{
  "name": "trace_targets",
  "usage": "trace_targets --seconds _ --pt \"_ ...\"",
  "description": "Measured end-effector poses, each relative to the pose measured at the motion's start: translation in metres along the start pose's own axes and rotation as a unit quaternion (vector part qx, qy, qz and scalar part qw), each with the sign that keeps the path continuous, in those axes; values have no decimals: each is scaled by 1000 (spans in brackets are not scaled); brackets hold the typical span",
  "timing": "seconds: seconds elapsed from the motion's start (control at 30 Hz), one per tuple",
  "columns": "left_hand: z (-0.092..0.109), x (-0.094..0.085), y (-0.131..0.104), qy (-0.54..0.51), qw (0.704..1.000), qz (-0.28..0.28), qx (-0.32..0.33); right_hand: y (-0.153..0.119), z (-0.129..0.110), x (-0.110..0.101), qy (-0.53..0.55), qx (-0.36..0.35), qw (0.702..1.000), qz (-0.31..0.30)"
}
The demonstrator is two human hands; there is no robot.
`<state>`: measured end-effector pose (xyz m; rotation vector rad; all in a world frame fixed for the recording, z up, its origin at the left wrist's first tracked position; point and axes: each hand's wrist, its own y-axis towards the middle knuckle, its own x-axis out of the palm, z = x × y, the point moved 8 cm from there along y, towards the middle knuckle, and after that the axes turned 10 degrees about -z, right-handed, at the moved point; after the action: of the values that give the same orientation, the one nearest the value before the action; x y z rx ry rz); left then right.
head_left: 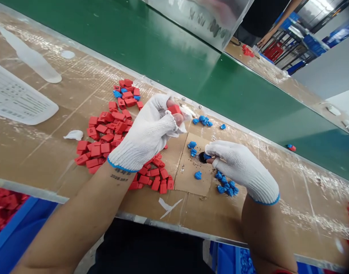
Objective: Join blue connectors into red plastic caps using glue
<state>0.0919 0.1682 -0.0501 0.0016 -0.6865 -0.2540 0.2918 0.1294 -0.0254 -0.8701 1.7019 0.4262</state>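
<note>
My left hand [154,127], in a white knit glove with bare fingertips, pinches a small red plastic block [174,109] above the table. Many similar red blocks [106,131] lie heaped beneath and left of it. My right hand [234,161], gloved the same way, closes on a small blue plastic piece [207,156] at a small round black container [202,157]. Whether the piece touches what is inside cannot be made out. The container sits on a stained cardboard sheet [188,179]. Loose blue pieces [227,187] lie under my right hand, and others are on the sheet.
A green conveyor belt [111,42] runs beyond the table, carrying a red-and-blue piece [291,147]. A metal housing [197,19] spans it. Another person's arm [279,23] shows at the far side. Blue bins [26,224] stand by the near edge.
</note>
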Motion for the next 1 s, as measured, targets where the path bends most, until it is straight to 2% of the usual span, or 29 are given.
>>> trace_targets --seconds 0.23,0.5,0.8,1.0 --pt "5 7 4 9 999 -26 34 2 -2 2 -14 -15 1000 22" --pt "5 6 0 -23 1000 10 12 3 -2 4 -3 -22 1000 12" --pt "2 -1 -2 -8 997 74 2 -5 0 -6 -30 9 999 -9" --pt "2 1 -3 16 998 66 11 -4 1 -1 -24 -2 1000 -12"
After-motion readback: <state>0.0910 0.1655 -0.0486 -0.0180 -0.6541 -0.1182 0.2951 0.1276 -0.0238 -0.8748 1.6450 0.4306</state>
